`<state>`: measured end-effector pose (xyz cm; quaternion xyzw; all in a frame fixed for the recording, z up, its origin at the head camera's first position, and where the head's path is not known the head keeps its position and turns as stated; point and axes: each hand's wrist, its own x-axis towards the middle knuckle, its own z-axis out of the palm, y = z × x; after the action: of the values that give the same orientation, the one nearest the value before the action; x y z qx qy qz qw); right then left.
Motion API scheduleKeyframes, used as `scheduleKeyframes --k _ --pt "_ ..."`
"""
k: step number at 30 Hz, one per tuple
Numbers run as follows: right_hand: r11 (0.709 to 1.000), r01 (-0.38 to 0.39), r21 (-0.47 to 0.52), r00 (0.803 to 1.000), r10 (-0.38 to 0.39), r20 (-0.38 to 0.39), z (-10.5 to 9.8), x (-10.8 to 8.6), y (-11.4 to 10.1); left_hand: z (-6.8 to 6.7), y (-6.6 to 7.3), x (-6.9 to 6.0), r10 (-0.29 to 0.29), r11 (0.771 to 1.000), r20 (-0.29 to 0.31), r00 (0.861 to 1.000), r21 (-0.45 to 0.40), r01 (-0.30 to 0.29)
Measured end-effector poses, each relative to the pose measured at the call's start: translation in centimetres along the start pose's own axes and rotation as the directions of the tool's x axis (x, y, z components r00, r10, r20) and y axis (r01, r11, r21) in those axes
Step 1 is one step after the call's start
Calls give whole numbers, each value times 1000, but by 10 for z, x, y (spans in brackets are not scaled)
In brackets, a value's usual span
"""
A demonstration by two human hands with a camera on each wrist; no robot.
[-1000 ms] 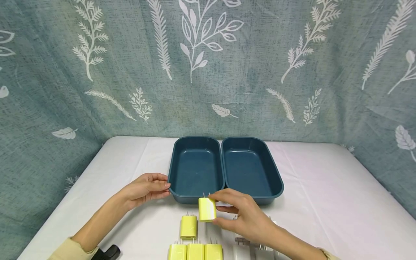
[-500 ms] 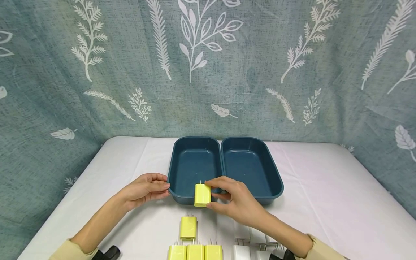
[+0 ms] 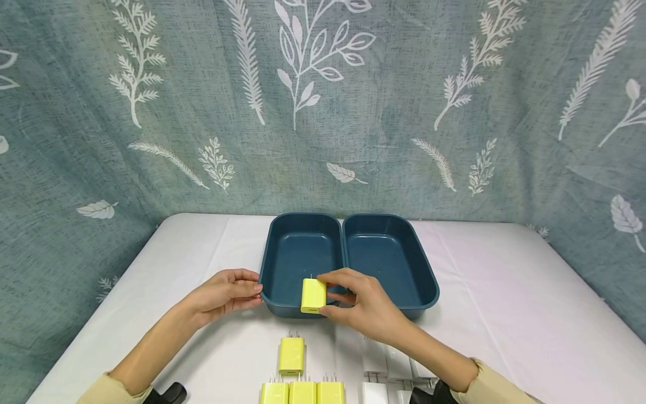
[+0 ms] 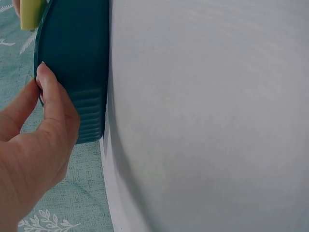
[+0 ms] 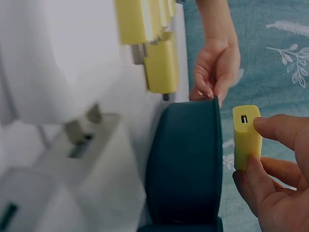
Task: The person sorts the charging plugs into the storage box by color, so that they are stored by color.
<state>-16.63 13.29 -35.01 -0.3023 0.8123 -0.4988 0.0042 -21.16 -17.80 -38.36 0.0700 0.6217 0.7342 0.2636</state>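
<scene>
My right hand (image 3: 365,306) pinches a yellow USB charger plug (image 3: 314,295) by its edges, over the near rim of the left blue tray (image 3: 286,312). In the right wrist view, the charger's (image 5: 247,145) USB port faces the camera, and it stands apart from the tray wall. My left hand (image 3: 227,294) grips the left tray's rim at its near left side; thumb and fingertips (image 4: 44,72) pinch the rim in the left wrist view. Another yellow charger (image 3: 291,356) lies just in front of the tray, with several more yellow chargers (image 3: 303,392) in a row nearer me.
A second blue tray (image 3: 425,304) stands against the left one on its right. Several white chargers (image 3: 374,393) lie at the front, partly hidden by my right forearm. White cloth (image 3: 504,280) covers the table, and a leaf-patterned curtain (image 3: 393,112) hangs behind.
My right hand has moved forward and slightly left with the yellow charger, from in front of the left tray to over its near rim. The left hand stays on the rim.
</scene>
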Motion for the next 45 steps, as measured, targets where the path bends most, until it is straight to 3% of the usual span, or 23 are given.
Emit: scheduleKeyframes --k 15,26,37,45 --pt "1000 14 -1 998 -14 -63 -4 33 0 1 1 -2 -1 1000 -10 1000 8 1" --pt "999 -33 -12 998 32 -51 12 54 6 1 2 -1 4 1000 -6 1000 9 -4" --pt "991 -107 -79 994 108 2 26 67 16 0 3 -2 2 1000 3 1000 11 -2" --pt "984 -108 -142 991 117 59 31 74 19 0 3 -3 -1 1000 7 1000 4 1"
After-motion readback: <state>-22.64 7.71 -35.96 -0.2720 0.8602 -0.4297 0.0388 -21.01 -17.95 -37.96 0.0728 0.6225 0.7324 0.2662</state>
